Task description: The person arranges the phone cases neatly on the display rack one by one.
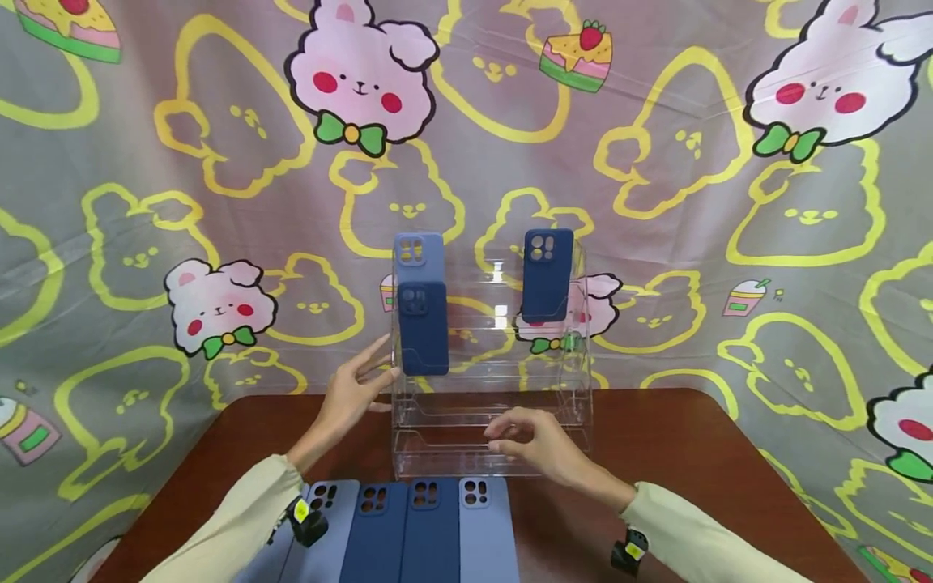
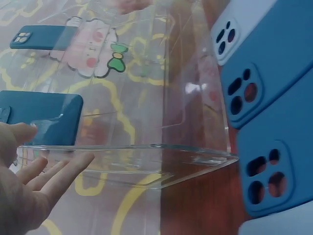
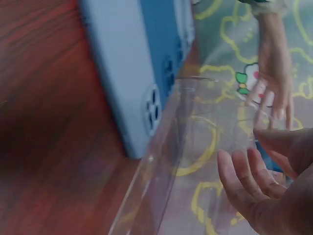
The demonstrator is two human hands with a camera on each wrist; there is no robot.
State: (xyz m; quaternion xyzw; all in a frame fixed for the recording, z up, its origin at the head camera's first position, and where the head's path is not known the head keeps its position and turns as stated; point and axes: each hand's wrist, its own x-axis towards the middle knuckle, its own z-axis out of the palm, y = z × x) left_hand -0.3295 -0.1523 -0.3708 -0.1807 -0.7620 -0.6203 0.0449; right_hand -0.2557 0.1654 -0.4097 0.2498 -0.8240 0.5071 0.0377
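Observation:
A clear tiered display stand point(image 1: 503, 397) stands upright on the table. My left hand point(image 1: 357, 389) is at its left side, fingers extended near the edge; whether they touch it I cannot tell. In front of the lower tiers hovers my right hand point(image 1: 539, 447), its fingers loosely bent with nothing between them. On the stand's left side, a dark blue phone case point(image 1: 424, 336) overlaps a light blue phone case point(image 1: 430, 255) behind and above it. Another dark blue phone case point(image 1: 547, 275) sits at the upper right. The left wrist view shows the left hand point(image 2: 24, 181) beside the stand's side panel.
Several phone cases lie in a row at the table's front, among them a light blue case point(image 1: 487, 534) and a dark blue case point(image 1: 433, 534). The brown wooden table point(image 1: 656, 453) extends both sides of the stand. A patterned cloth point(image 1: 481, 178) hangs behind.

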